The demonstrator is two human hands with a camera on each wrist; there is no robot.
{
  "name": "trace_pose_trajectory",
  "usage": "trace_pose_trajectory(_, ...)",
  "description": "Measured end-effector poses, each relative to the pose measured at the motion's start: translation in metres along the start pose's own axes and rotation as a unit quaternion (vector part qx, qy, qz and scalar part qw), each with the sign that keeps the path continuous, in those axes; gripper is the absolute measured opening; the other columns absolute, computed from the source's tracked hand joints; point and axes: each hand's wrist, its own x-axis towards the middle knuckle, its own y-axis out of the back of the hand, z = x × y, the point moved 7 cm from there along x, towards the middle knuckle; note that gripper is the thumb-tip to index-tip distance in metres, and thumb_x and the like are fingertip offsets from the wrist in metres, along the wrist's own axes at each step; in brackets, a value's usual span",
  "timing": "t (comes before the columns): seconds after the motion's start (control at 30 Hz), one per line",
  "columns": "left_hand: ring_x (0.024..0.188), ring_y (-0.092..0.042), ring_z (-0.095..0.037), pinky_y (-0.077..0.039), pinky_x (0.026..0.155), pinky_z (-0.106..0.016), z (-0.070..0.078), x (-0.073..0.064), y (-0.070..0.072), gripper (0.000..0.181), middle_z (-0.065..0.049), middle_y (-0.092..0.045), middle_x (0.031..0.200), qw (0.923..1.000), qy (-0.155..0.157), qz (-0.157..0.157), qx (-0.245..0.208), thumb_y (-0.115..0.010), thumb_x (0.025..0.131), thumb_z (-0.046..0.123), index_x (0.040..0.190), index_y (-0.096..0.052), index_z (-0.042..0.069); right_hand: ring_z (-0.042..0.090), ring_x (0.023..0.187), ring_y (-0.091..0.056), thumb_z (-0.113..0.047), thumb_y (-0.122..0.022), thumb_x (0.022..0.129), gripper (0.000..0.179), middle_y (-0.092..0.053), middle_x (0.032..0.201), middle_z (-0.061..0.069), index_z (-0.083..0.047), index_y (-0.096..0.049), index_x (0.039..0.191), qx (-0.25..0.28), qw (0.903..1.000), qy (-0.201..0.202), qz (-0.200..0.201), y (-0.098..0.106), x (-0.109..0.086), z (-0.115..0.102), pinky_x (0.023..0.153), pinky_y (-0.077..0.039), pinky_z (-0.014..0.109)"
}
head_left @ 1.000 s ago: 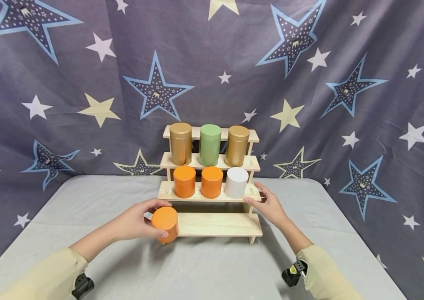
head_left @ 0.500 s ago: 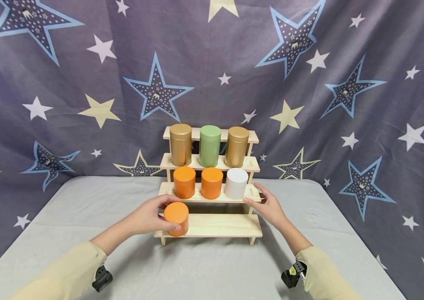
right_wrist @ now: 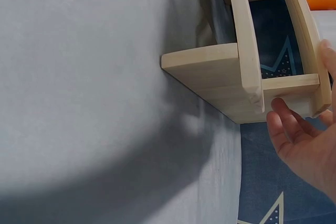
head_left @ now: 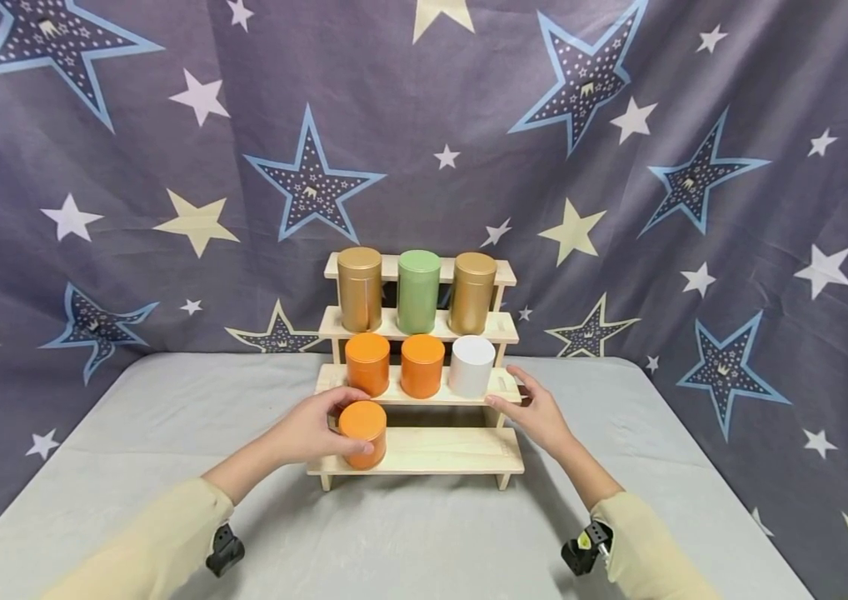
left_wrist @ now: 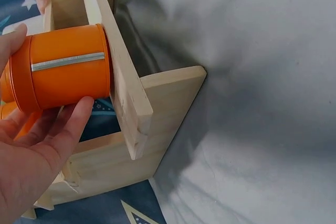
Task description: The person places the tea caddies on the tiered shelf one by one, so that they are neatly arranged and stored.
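In the head view a pale wooden step rack (head_left: 454, 450) stands on the cloth. My left hand (head_left: 316, 429) grips an orange tin (head_left: 362, 423) at the left of its lowest shelf. Seen from the left wrist, thumb and fingers lie on opposite sides of this tin (left_wrist: 68, 77), its base right at the shelf board. My right hand (head_left: 536, 408) holds the right end of the second shelf between thumb and index finger, beside a white tin (head_left: 471, 367). Its other fingers (right_wrist: 283, 121) lie near the rack's side panel in the right wrist view.
Two more orange tins (head_left: 422, 367) share the second shelf with the white one. Above them, a green tin (head_left: 418, 292) stands between two gold tins (head_left: 360, 290). Behind the grey-covered table (head_left: 394, 542) hangs a star-patterned curtain (head_left: 424, 200).
My left hand has carried the orange tin rightward and back, from the lowest shelf's left end to over its board. My right hand has stayed at the second shelf's end.
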Motion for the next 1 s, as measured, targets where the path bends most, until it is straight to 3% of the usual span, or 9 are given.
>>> trace_pose_trajectory(0.57, 0.09, -0.056, -0.016, -0.048, 0.079, -0.031, -0.0018, -0.0002, -0.0017, 0.061, -0.006, -0.062, 0.107, 0.9998, 0.01, 0.018, 0.007, -0.084, 0.067, 0.033, 0.118, -0.059, 0.01, 0.029, 0.097, -0.063, -0.026, -0.074, 0.081, 0.075, -0.061, 0.118, 0.025, -0.007, -0.036, 0.143, 0.007, 1.0, 0.0, 0.005, -0.001, -0.0006, -0.0036, 0.074, -0.05, 0.025)
trace_pose_trajectory(1.0, 0.087, -0.058, -0.016, -0.052, 0.073, -0.024, -0.0045, -0.0025, -0.0007, 0.065, -0.008, -0.062, 0.107, 0.9992, 0.014, 0.035, 0.015, -0.083, 0.067, 0.035, 0.119, -0.057, 0.006, 0.027, 0.097, -0.062, -0.029, -0.074, 0.08, 0.076, -0.06, 0.119, 0.025, -0.008, -0.037, 0.143, 0.016, 0.9999, -0.002, 0.003, -0.0005, -0.0011, -0.0017, 0.074, -0.048, 0.023)
